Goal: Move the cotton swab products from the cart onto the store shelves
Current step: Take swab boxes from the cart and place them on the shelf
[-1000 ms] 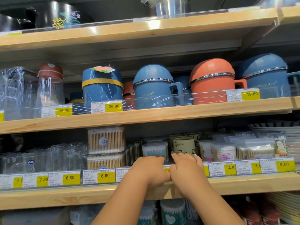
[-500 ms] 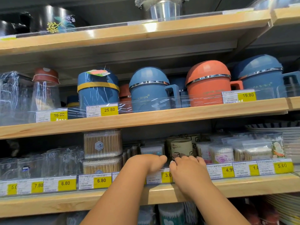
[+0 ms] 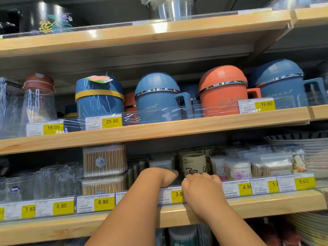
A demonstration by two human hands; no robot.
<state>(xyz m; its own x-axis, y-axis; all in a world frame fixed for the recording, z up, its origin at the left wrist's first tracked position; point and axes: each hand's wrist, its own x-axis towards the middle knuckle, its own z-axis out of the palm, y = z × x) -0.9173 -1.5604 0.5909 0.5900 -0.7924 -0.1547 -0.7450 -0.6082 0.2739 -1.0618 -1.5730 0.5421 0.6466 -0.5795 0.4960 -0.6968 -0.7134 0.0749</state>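
Reaching hands [image 3: 184,181], small clear cotton swab box [image 3: 160,164] on shelf [image 3: 266,205]

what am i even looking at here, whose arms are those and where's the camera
The camera sits on a person's head, looking at store shelves, so the two bare arms are their own. The left hand and right hand reach over the price-tag rail into the lower shelf, among tubs and boxes of cotton swabs. What the fingers hold, if anything, is hidden. The shelf above carries blue and orange lidded mugs.
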